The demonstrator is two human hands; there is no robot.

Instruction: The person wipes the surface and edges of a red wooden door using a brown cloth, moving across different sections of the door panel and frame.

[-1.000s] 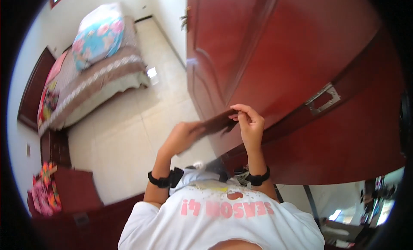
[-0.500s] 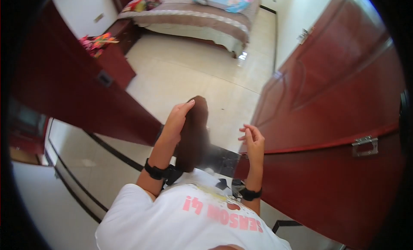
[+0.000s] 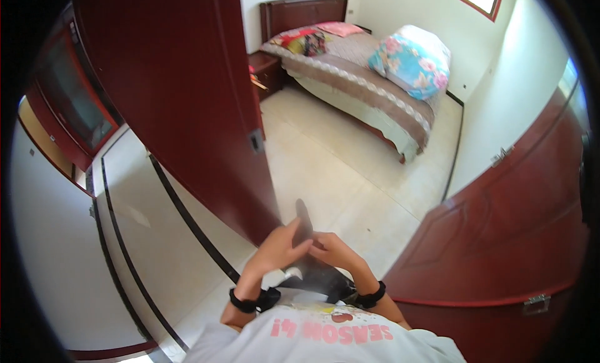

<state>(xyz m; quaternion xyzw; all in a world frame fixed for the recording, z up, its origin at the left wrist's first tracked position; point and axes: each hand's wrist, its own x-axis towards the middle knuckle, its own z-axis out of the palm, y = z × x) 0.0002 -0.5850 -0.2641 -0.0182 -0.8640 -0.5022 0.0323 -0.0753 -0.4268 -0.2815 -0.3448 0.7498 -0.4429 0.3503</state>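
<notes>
In front of my body I hold a long, dark brown thing (image 3: 303,211); its upper end sticks up past my fingers and its lower part is blurred, so I cannot tell its kind. My left hand (image 3: 278,247) is closed round it from the left, the thumb lying across the front. My right hand (image 3: 337,249) meets it from the right, its bent fingers pressed at the brown surface close to my left thumb. Both wrists carry black bands.
A dark red door leaf (image 3: 187,100) stands close on my left. Another red door (image 3: 500,200) with metal hinges is at my right. Ahead is a bed (image 3: 350,81) with a blue floral bundle (image 3: 415,60), beside a nightstand (image 3: 269,75). Tiled floor (image 3: 350,175) lies between.
My view has swung up and left, showing more of the bed and room. My right hand, held apart with nothing in it before, has come over to the brown thing beside my left hand.
</notes>
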